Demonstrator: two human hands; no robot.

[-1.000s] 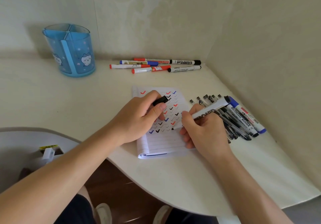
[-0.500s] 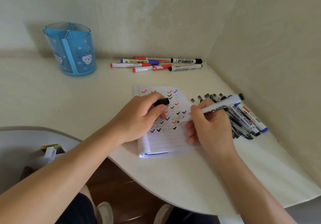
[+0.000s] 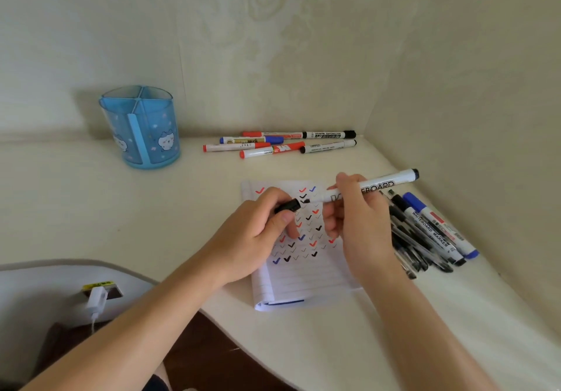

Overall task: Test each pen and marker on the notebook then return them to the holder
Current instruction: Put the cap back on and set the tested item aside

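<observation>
Two hands meet above the open notebook (image 3: pixel 303 281), which lies flat on the pale counter (image 3: pixel 91 208) with rows of red, blue and black ticks across its lined page. The left hand (image 3: pixel 252 239) has its grip closed round a black cap (image 3: pixel 287 206), pinched between thumb and forefinger with the open end facing right. The right hand (image 3: pixel 361 226) grips a white whiteboard marker (image 3: pixel 379 183) about its middle, lifted off the paper and lying nearly level, its black tip pointing left and just beside the cap; whether the two touch cannot be told. To the right of the notebook a heap of pens and markers (image 3: pixel 425 239) lies against the wall, partly hidden behind the right hand. Six capped markers (image 3: pixel 282 143) in red, blue and black lie side by side at the back of the counter. The blue holder (image 3: pixel 142 129), divided into compartments and printed with cat faces, stands upright at the back left, well apart from the hands.
</observation>
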